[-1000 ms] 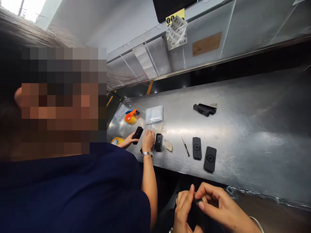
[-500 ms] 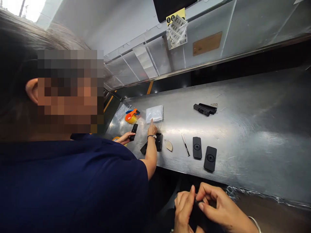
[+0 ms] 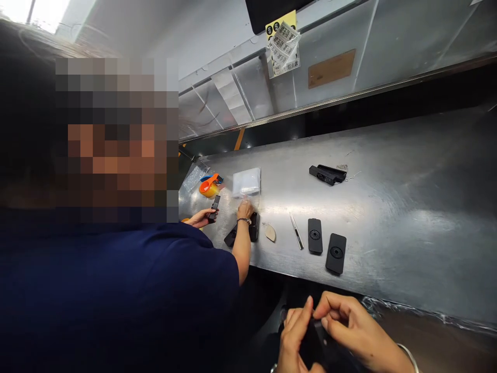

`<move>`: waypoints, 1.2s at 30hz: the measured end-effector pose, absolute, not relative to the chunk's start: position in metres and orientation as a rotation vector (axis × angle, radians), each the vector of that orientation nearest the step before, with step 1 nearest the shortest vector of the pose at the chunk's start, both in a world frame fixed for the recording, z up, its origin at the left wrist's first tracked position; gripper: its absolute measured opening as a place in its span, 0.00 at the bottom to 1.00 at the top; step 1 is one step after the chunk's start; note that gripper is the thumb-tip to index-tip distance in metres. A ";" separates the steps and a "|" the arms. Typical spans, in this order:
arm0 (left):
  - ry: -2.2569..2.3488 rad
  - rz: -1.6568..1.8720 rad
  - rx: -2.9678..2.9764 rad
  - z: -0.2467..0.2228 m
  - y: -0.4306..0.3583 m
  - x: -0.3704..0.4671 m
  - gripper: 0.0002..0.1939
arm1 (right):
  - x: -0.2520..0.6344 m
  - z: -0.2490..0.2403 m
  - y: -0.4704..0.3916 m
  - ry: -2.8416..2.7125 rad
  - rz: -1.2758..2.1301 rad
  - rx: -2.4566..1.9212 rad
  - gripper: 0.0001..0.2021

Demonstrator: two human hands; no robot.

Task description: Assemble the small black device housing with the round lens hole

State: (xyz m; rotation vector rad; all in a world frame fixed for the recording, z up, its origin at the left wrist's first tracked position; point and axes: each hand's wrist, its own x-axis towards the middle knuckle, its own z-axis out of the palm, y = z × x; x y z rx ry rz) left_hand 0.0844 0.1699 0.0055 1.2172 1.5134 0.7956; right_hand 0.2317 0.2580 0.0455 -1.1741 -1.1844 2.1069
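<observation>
Two bare hands meet at the bottom edge of the view, below the near rim of the table: the left hand [image 3: 294, 336] cups a small black part [image 3: 315, 346] from underneath, and the right hand [image 3: 347, 325] curls over it, thumb and forefinger pinched close on its top edge. The part looks matte and dark; its exact shape is hidden by the fingers.

Just beyond, on the brushed steel table [image 3: 407, 217], two flat black plates lie side by side, each a rounded rectangle with a round boss in the middle: the nearer plate [image 3: 336, 253] and the farther plate [image 3: 315, 235]. Left of them lies a thin metal tool [image 3: 295, 231], then a small tan half-round piece [image 3: 270, 233].

Further left a co-worker in a dark blue shirt [image 3: 116, 295] fills the frame; one hand, with a metal wristwatch [image 3: 244, 220], rests beside a black block [image 3: 254, 227], and the other hand [image 3: 200, 216] holds a slim black piece [image 3: 214, 205] upright.

Behind these sit a clear plastic bag [image 3: 246, 182] and an orange tape dispenser [image 3: 209, 185]. Farthest off, a long black housing [image 3: 326, 174] lies alone, and paper labels [image 3: 284, 44] hang on the shiny back wall.
</observation>
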 end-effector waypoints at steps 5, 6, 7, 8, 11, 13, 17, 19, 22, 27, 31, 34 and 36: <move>1.454 0.790 0.922 0.019 0.172 0.084 0.38 | 0.237 0.048 0.261 -1.149 2.162 -1.155 0.10; 1.401 0.791 0.866 0.021 0.175 0.084 0.39 | 0.237 0.048 0.262 -1.149 2.174 -1.150 0.11; 1.343 0.794 0.820 0.023 0.178 0.083 0.40 | 0.238 0.048 0.263 -1.144 2.180 -1.148 0.11; 1.288 0.799 0.790 0.025 0.182 0.083 0.40 | 0.238 0.047 0.263 -1.131 2.186 -1.147 0.11; 1.184 0.807 0.797 0.029 0.190 0.078 0.37 | 0.237 0.044 0.266 -1.077 2.200 -1.144 0.13; 1.181 0.792 0.853 0.031 0.193 0.075 0.36 | 0.236 0.043 0.268 -1.087 2.195 -1.133 0.14; 1.262 0.822 0.969 0.024 0.195 0.074 0.38 | 0.235 0.044 0.270 -1.167 2.136 -1.133 0.16; 1.319 0.901 1.052 0.016 0.192 0.079 0.38 | 0.235 0.043 0.270 -1.239 2.074 -1.138 0.16; 1.341 1.026 1.135 0.005 0.180 0.085 0.37 | 0.238 0.043 0.267 -1.364 1.940 -1.109 0.13; 1.367 0.868 1.193 0.027 0.221 0.070 0.35 | 0.243 0.043 0.264 -1.532 1.662 -0.917 0.09; 1.475 0.829 1.213 0.061 0.321 0.048 0.41 | 0.245 0.042 0.264 -1.665 1.500 -0.778 0.17; 1.491 0.836 1.218 0.057 0.319 0.046 0.41 | 0.244 0.039 0.263 -1.768 1.378 -0.673 0.23; 1.454 0.799 1.233 0.037 0.266 0.051 0.39 | 0.244 0.036 0.262 -1.816 1.283 -0.613 0.26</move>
